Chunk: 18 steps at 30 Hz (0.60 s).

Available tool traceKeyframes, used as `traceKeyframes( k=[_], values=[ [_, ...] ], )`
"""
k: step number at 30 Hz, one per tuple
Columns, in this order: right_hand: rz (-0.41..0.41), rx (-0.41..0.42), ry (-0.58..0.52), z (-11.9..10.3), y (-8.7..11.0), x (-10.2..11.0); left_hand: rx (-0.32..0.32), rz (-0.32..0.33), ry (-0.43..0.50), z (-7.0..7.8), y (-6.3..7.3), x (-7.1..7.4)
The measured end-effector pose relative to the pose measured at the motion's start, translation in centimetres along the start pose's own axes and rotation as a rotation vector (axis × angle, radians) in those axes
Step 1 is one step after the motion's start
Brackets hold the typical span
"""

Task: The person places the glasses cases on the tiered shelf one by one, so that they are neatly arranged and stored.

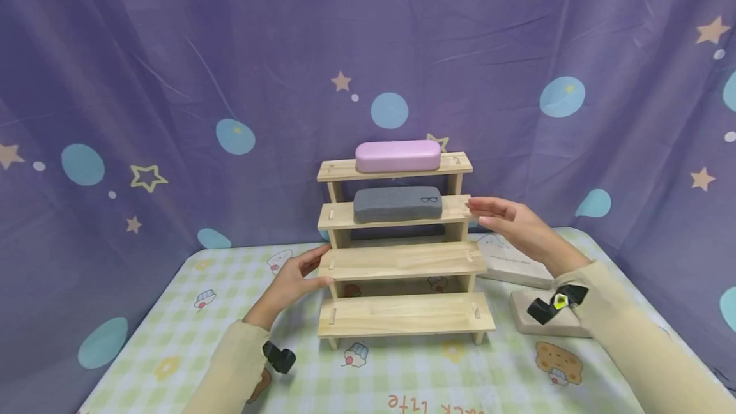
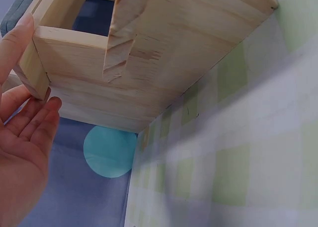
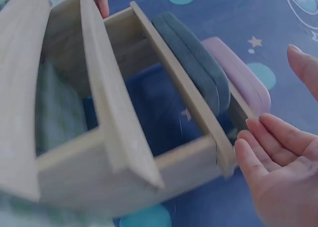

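Note:
A wooden four-tier stepped display rack (image 1: 402, 260) stands on the table. On its top tier lies a pink glasses case (image 1: 398, 156). One tier down is a grey glasses case (image 1: 397, 204) with a small glasses drawing on it. My left hand (image 1: 299, 280) grips the rack's left side near the third tier from the top. In the left wrist view its thumb (image 2: 24, 33) lies over the board's end, with the fingers curled beneath. My right hand (image 1: 520, 229) is beside the right end of the grey case's tier, fingers extended, fingertips right at the board, thumb apart.
Two pale flat boxes (image 1: 512, 264) (image 1: 540, 315) lie on the table to the right of the rack, partly behind my right forearm. A checked cloth (image 1: 230, 299) covers the table. Behind the rack hangs a purple curtain (image 1: 287, 82) with stars and blue spots.

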State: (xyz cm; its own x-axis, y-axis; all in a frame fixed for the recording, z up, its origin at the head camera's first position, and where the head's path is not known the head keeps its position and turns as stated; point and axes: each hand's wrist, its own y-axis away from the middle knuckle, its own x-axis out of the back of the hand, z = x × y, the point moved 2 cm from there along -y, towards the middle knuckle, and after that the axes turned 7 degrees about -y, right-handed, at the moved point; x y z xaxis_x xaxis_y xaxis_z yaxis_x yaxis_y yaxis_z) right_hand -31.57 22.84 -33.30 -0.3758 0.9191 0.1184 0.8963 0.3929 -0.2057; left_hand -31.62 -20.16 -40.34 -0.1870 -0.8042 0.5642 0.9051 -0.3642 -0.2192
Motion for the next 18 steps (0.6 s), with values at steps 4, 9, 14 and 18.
traceKeyframes(
  k=[4, 9, 14, 18],
  values=[
    [0.008, -0.017, -0.019, 0.8, 2.2, 1.0, 0.002, -0.001, 0.013, 0.0, 0.1, 0.0],
    [-0.028, 0.02, 0.03, 1.7, 4.7, 2.5, 0.015, -0.015, 0.006, 1.9, 0.5, 0.1],
    [-0.106, 0.076, 0.086, 3.0, 7.5, 4.2, 0.019, -0.016, 0.002, 3.1, 0.9, 0.3],
    [-0.182, 0.109, 0.087, 4.0, 9.6, 5.8, 0.011, -0.007, 0.004, 1.9, 0.5, 0.2]
  ],
)
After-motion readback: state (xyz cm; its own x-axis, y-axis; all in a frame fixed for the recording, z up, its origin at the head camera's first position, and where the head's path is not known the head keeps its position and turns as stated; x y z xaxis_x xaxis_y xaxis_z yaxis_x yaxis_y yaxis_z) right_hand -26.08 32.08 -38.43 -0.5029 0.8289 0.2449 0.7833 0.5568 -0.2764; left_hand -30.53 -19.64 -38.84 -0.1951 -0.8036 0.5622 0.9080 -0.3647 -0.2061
